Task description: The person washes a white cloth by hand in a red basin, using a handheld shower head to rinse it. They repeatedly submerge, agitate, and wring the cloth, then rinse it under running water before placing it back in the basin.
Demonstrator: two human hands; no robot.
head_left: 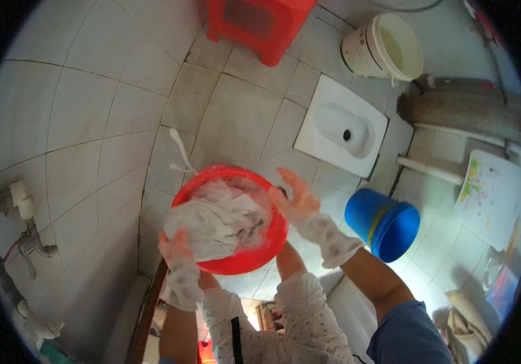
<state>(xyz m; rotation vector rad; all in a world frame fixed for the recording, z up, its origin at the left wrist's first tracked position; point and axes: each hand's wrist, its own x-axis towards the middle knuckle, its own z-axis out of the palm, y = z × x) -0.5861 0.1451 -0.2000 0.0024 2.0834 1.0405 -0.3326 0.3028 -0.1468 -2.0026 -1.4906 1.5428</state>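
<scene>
A red plastic basin stands before me with wet white cloth bunched in it and sudsy water around the cloth. My left hand is at the basin's left side, over the edge of the cloth; whether its fingers grip the fabric cannot be told. My right hand is raised at the basin's right rim, fingers apart, with nothing in it. Both hands look wet, and light spotted sleeve covers are on the forearms. White foam or liquid stretches from the basin's upper left rim.
A squat toilet is set in the tiled floor beyond the basin. A blue bucket stands at right, a white bucket holding liquid at upper right. A red plastic stool is at the top. A metal tap projects from the left wall.
</scene>
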